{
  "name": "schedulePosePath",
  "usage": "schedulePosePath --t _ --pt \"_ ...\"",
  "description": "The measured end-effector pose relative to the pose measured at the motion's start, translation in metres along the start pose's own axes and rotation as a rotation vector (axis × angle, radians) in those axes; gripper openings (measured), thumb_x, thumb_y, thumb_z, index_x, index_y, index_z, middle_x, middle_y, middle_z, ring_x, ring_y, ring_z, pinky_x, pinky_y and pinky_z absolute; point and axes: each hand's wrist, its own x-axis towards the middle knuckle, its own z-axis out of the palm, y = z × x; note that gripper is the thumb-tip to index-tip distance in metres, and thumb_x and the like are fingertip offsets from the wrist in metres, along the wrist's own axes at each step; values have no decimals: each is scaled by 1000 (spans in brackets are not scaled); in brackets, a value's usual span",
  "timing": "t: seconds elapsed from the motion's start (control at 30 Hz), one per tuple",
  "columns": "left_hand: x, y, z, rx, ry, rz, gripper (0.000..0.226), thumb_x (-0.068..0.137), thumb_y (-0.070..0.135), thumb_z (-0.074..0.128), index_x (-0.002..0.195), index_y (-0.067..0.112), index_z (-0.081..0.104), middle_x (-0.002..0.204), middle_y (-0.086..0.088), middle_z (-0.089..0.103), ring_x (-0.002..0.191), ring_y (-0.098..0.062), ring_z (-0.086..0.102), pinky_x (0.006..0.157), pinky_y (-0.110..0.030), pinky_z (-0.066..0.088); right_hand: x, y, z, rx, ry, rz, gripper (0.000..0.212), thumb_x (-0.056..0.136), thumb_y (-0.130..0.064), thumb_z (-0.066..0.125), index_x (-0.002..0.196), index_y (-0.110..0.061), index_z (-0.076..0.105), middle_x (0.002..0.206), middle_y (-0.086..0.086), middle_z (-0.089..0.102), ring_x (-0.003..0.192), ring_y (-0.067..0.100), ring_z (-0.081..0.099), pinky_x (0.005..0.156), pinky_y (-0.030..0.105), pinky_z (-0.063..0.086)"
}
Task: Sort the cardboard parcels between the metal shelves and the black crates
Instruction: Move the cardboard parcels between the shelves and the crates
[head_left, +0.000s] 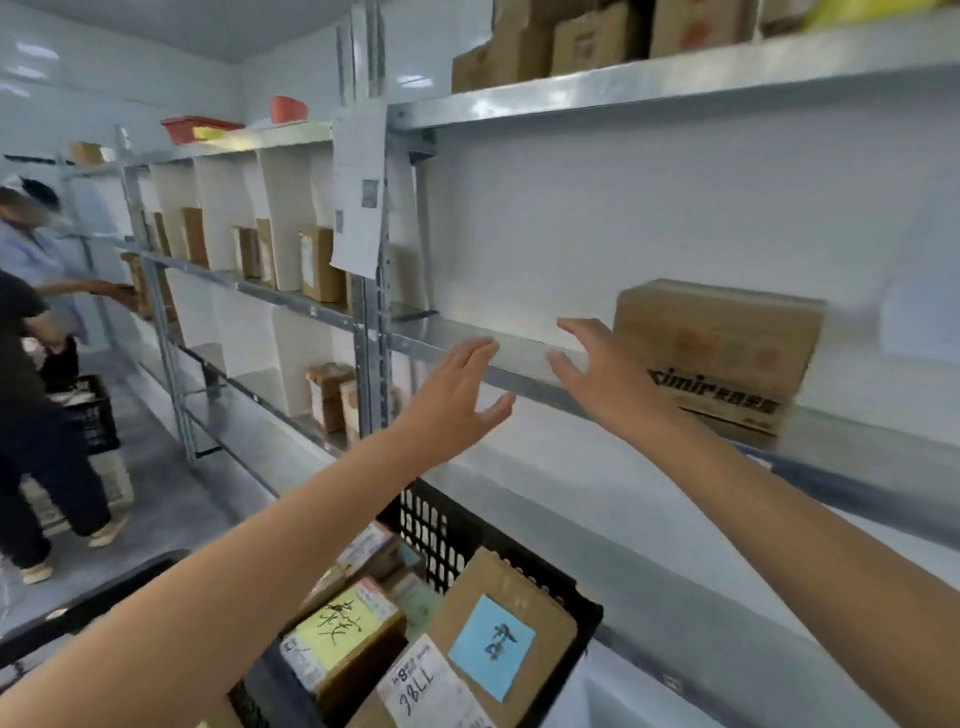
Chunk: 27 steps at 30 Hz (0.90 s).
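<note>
Ahead, left hand (457, 387) and right hand (605, 374) wide, empty, before white-backed metal shelf (452, 330).

1 head camera faces forward and down, close to the metal shelf (410, 338) and black crate (434, 525).

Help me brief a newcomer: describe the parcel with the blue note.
Find the black crate below the metal shelves. At its right end leans a flat brown parcel. Only it carries a blue note; its neighbour has a yellow one.
</note>
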Motion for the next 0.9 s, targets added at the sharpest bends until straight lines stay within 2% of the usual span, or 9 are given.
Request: schedulePosePath --t 0.07,0.13,0.23,0.33,0.47,0.6,0.67,0.77,0.9 --pt "21 21 14 -32 5 72 66 96 33 60 150 5 33 157 -9 31 147 -23 26 122 -37 19 -5 18 -29 -44 45 59 48 102 -38 48 146 -21 43 141 3 51 125 20 50 93 24 32" --pt "42 40 29 -61 34 125 64 97 31 60 149 4 36 156 -10 34 146 -23 27 123 -35 17 -15 34 -56 -99 89 97 49 101 -42 48 147 -25 41 143 0 52 126 19 50 93 26 35" --pt "71 67 50 -142 44 159 63 97 32 59 149 5 36 156 -8 35 146 -21 27 119 -27 15 -31 55 -91 -151 132 139 52 101 -42 48 150 -28 37 153 -4 42 140 17 38 105 29 30" --pt "92 85 68 -227 19 173 62 97 33 58 150 8 35 156 -6 34 145 -17 27 115 -23 18 -43 74 -119 -226 146 182 54 102 -39 48 152 -22 35 156 -1 39 141 18 36 109 29 28" --pt "112 95 81 -317 16 118 63 98 32 55 152 12 29 157 -2 31 144 -17 25 117 -29 21 -52 92 -142 -267 200 228 55 102 -34 48 151 -14 35 155 2 36 139 18 39 106 25 29" --pt "125 96 94 -379 -17 -25 67 98 32 54 153 10 22 157 -7 29 144 -22 26 114 -33 24 -52 106 -151 -248 209 293 47 103 -30 47 145 -10 40 148 11 44 130 23 45 92 23 30" --pt "131 96 98 -417 -27 -93 67 98 32 54 152 8 23 155 -9 32 141 -23 30 111 -33 28 -49 112 -151 -205 175 341 46 103 -31 45 144 -10 40 146 13 46 126 24 47 87 23 32" --pt "143 98 100 -482 -16 -196 57 100 29 51 147 5 31 150 -12 38 131 -20 39 100 -30 34 -39 120 -149 -123 110 393 47 104 -37 42 145 -13 39 144 8 50 120 17 49 76 17 36" --pt "156 99 104 -522 -46 -229 47 102 29 48 138 3 37 138 -12 50 117 -20 51 89 -26 41 -17 130 -144 120 138 520 52 103 -51 34 139 -15 44 134 1 56 108 15 50 83 28 37"
